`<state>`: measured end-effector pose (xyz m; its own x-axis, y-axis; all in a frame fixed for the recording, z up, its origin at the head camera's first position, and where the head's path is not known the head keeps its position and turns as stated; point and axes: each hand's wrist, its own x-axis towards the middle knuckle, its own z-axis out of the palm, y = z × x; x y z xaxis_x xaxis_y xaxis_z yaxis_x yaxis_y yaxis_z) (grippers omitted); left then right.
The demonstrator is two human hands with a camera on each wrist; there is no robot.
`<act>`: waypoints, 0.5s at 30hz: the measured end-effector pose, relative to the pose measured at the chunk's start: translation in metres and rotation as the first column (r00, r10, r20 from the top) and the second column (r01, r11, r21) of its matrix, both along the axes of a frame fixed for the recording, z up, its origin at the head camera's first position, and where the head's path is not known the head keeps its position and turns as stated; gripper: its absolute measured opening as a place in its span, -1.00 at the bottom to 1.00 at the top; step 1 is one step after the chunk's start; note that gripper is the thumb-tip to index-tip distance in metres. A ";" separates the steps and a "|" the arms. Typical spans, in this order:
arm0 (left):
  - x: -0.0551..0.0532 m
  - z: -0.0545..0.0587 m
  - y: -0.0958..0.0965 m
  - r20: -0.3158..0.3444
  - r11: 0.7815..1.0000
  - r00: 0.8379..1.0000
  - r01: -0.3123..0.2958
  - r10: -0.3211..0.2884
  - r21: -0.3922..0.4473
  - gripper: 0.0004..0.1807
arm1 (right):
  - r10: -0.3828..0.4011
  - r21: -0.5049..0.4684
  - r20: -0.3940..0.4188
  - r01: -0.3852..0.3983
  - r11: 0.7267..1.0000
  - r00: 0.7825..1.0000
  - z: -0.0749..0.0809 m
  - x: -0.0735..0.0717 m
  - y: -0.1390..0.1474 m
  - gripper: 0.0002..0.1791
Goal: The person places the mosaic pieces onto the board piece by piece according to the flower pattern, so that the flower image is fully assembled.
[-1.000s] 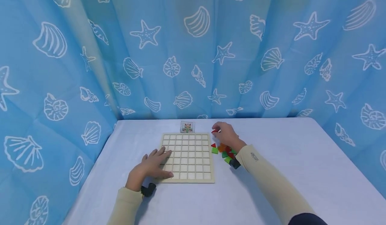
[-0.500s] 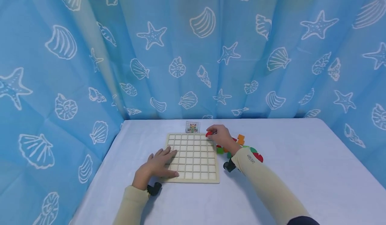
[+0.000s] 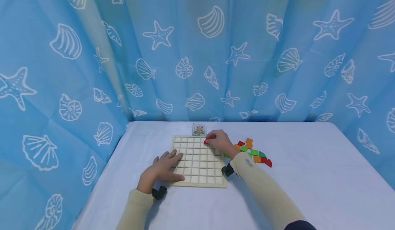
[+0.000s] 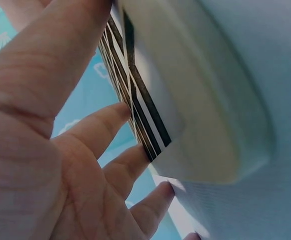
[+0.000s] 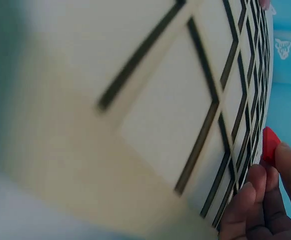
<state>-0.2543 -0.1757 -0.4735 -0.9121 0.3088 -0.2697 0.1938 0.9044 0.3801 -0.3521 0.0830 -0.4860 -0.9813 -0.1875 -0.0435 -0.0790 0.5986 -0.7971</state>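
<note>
A wooden grid board (image 3: 197,184) with rows of square recesses lies flat on the table. My left hand (image 3: 165,167) rests along its left side, fingers spread and fairly straight; in the left wrist view the fingertips (image 4: 120,111) touch the board's edge. Over the board's far right part, my right hand (image 3: 219,142) pinches a small red piece (image 3: 206,141) with a curved edge. The right wrist view shows that red piece (image 5: 270,145) between thumb and fingers, close to the grid. Whether it touches the board is hard to tell.
Right of the board lies a loose group of flat red, orange and green pieces (image 3: 254,152), partly behind the right forearm. A small card with a coloured grid picture (image 3: 199,130) stands just beyond the board. A blue shell-print curtain (image 3: 185,51) hangs behind the white table (image 3: 296,182).
My right hand has moved left from beside the loose pieces to over the board's far right part, carrying the red piece. My left hand stays on the board. The head view has shifted slightly.
</note>
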 end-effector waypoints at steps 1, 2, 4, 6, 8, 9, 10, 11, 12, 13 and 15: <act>0.000 0.000 0.000 -0.002 1.000 1.000 0.000 0.000 -0.002 0.02 | 0.005 0.004 0.000 -0.005 1.000 1.000 -0.001 0.000 -0.001 -0.80; 0.000 0.000 0.001 -0.003 1.000 1.000 -0.001 0.001 -0.006 0.02 | 0.010 0.005 0.002 -0.010 1.000 1.000 -0.001 0.000 -0.002 -0.79; 0.000 -0.001 0.001 -0.007 1.000 1.000 -0.001 0.001 -0.009 0.02 | 0.017 0.011 0.005 -0.017 1.000 1.000 -0.002 0.000 -0.004 -0.78; 0.000 -0.002 0.001 -0.012 1.000 1.000 -0.001 0.001 -0.012 0.02 | 0.024 0.021 0.006 -0.024 0.999 1.000 -0.002 -0.001 -0.006 -0.79; -0.001 -0.003 0.000 -0.012 1.000 1.000 -0.005 0.005 -0.020 0.02 | 0.032 0.027 0.005 -0.032 0.999 0.999 -0.001 -0.001 -0.009 -0.81; 0.000 -0.003 0.000 -0.013 1.000 1.000 -0.007 0.006 -0.020 0.02 | 0.037 0.031 0.004 -0.037 0.999 0.999 -0.001 -0.001 -0.009 -0.83; 0.000 -0.004 0.000 -0.014 1.000 1.000 -0.009 0.009 -0.021 0.02 | 0.042 0.032 0.004 -0.042 0.999 0.999 0.000 0.000 -0.009 -0.84; 0.000 -0.004 0.001 -0.016 1.000 1.000 -0.012 0.012 -0.023 0.02 | 0.046 0.033 0.003 -0.047 0.998 0.999 0.001 0.000 -0.009 -0.86; 0.000 -0.004 0.001 -0.015 1.000 1.000 -0.015 0.015 -0.024 0.02 | 0.052 0.036 0.000 -0.052 0.998 0.999 0.002 0.000 -0.010 -0.87; 0.000 -0.004 0.001 -0.014 1.000 1.000 -0.018 0.017 -0.026 0.02 | 0.054 0.036 0.002 -0.054 0.998 0.999 0.003 0.001 -0.010 -0.88; 0.000 -0.004 0.002 -0.012 0.999 1.000 -0.021 0.021 -0.025 0.03 | 0.057 0.046 0.005 -0.058 0.997 0.998 0.004 0.002 -0.009 -0.90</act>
<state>-0.2543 -0.1733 -0.4778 -0.9214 0.2827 -0.2668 0.1789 0.9177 0.3547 -0.3504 0.0737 -0.4824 -0.9687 -0.2414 -0.0573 -0.1112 0.6290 -0.7694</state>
